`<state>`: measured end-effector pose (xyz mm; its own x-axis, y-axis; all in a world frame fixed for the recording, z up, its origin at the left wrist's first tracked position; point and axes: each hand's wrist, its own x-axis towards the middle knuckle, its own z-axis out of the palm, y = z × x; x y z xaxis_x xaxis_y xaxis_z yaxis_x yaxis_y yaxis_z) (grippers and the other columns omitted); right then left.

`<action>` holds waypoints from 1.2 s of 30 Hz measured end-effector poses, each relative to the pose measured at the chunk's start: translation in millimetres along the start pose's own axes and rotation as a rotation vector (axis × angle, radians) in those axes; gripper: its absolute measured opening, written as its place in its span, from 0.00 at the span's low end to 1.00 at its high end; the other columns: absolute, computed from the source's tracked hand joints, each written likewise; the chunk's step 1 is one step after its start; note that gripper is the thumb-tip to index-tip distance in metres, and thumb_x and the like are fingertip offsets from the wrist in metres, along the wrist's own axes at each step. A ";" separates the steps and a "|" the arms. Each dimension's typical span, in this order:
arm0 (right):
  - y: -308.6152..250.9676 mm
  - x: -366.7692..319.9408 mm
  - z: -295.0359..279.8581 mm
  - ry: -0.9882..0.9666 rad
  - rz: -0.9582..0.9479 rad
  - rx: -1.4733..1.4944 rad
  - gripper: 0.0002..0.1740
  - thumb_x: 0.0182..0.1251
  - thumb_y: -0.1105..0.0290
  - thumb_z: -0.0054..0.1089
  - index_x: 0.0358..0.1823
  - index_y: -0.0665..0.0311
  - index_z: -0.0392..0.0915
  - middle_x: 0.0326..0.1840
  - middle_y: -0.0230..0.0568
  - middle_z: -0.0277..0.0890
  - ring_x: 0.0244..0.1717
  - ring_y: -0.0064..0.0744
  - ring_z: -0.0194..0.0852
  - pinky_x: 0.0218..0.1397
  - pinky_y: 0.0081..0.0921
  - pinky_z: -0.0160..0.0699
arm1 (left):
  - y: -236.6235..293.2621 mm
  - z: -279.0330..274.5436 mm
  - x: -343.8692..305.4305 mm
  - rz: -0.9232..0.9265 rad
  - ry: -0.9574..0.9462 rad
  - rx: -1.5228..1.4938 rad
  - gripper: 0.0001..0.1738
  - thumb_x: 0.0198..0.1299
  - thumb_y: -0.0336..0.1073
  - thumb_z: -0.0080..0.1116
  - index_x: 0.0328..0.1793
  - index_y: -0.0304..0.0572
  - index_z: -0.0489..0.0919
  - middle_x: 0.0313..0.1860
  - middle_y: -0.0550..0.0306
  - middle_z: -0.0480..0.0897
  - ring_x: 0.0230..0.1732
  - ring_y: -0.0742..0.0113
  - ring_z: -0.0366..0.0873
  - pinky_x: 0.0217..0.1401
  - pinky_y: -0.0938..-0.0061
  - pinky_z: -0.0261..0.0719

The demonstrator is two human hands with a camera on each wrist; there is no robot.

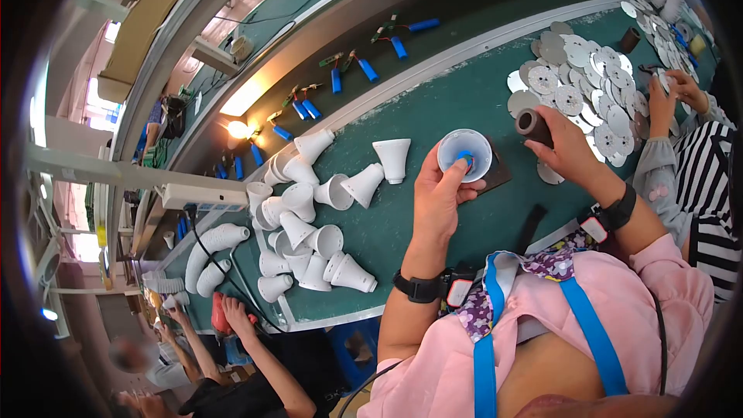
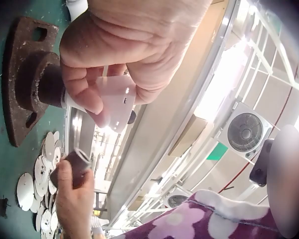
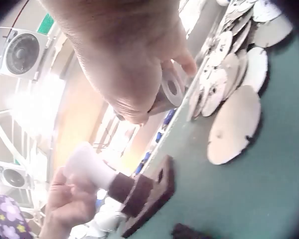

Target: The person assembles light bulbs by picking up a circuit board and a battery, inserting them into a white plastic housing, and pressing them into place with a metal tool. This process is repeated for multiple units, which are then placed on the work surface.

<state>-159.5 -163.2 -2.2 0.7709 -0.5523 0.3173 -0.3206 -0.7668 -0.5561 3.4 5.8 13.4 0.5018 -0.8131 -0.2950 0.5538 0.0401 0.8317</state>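
Observation:
My left hand grips a white cone-shaped lamp housing, its wide mouth facing up. The thumb reaches into the mouth, at a small blue part inside. Below the housing is a dark brown metal fixture with a flat slotted base and an upright post; the housing's narrow end sits at the post's top in the left wrist view. To the right, my right hand holds a short brown hollow cylinder above the bench, its round open end showing.
Many white housings lie at left on the green bench. A pile of round pale discs spreads at right. Blue cylinders with wired boards line the back ledge. Other people's hands work at right and at lower left.

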 end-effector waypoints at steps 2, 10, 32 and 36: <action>-28.6 14.9 -11.7 -0.001 -0.065 0.116 0.28 0.52 0.66 0.61 0.55 0.61 0.63 0.47 0.50 0.69 0.48 0.46 0.69 0.50 0.33 0.68 | 0.7 -0.6 0.0 -0.021 0.001 0.039 0.24 0.59 0.34 0.51 0.62 0.40 0.64 0.43 0.55 0.78 0.30 0.71 0.80 0.25 0.87 0.76; -95.1 56.1 -36.9 -0.128 -0.509 0.133 0.30 0.46 0.70 0.65 0.55 0.59 0.70 0.39 0.41 0.71 0.36 0.38 0.73 0.37 0.26 0.73 | -2.6 -4.3 1.3 0.003 -0.011 0.020 0.23 0.59 0.33 0.50 0.61 0.41 0.66 0.43 0.56 0.78 0.30 0.74 0.79 0.25 0.88 0.74; -101.2 70.1 -25.3 -0.326 -0.525 -0.129 0.29 0.42 0.68 0.66 0.51 0.51 0.72 0.30 0.39 0.65 0.29 0.39 0.69 0.28 0.30 0.69 | -2.8 -18.6 1.7 -0.053 -0.203 -0.243 0.26 0.60 0.36 0.38 0.64 0.34 0.60 0.47 0.46 0.76 0.41 0.59 0.80 0.42 0.73 0.81; -116.7 69.8 -36.9 -0.244 -0.384 0.004 0.27 0.41 0.67 0.66 0.49 0.50 0.73 0.30 0.39 0.66 0.30 0.40 0.71 0.28 0.32 0.69 | -3.9 -20.4 1.3 -0.051 -0.214 -0.226 0.26 0.60 0.36 0.38 0.64 0.35 0.60 0.48 0.47 0.76 0.41 0.59 0.80 0.42 0.72 0.81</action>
<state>-88.6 -124.3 113.2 0.9408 -0.1349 0.3109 0.0153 -0.8996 -0.4365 15.5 16.4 0.1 0.3321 -0.9200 -0.2080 0.7204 0.1050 0.6856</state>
